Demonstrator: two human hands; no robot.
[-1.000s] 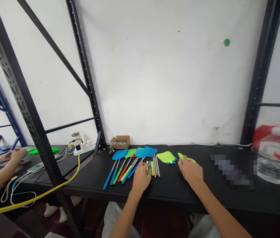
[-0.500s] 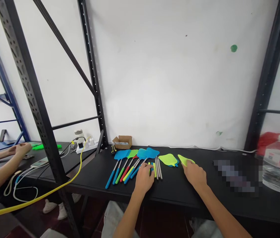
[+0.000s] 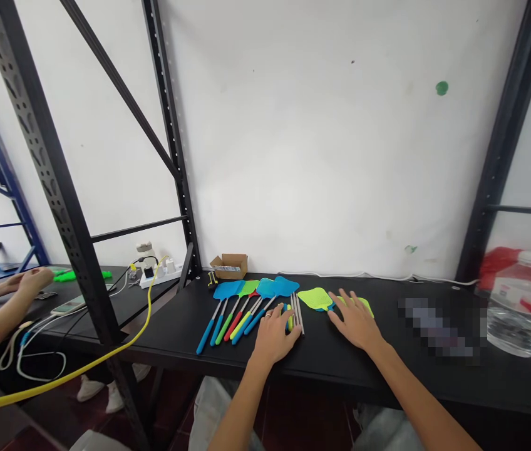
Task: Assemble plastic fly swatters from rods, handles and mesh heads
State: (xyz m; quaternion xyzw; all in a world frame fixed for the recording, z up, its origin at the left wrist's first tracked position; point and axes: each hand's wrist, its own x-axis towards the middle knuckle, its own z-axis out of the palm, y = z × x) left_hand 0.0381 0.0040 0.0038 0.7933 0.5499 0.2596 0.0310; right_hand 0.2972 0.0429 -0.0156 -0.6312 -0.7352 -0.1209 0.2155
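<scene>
- Right hand (image 3: 355,321): the grip is released. The fingers are spread flat over a yellow-green swatter head (image 3: 366,304), which lies on the table (image 3: 340,363); half a second ago this head was pinched and tilted up.
- Second yellow-green head (image 3: 315,299): lies just left of the right hand, with a blue piece (image 3: 325,309) showing beneath its edge.
- Left hand (image 3: 273,335): the fingers, more curled earlier, now extend toward the loose handles (image 3: 289,317). The thumb reaches the lower ends of the grey rods (image 3: 296,310). The fingers hide the contact, so it is not possible to tell whether the grip holds anything.
- Swatter row (image 3: 243,324): complete units lie side by side to the left of the left hand, heads toward the wall, handles toward the person.
- Effect of the change: judged from the layout, the head is set down, leaving heads, rods and handles in adjacent groups. The loose parts remain unjoined, apart from the complete units.
</scene>
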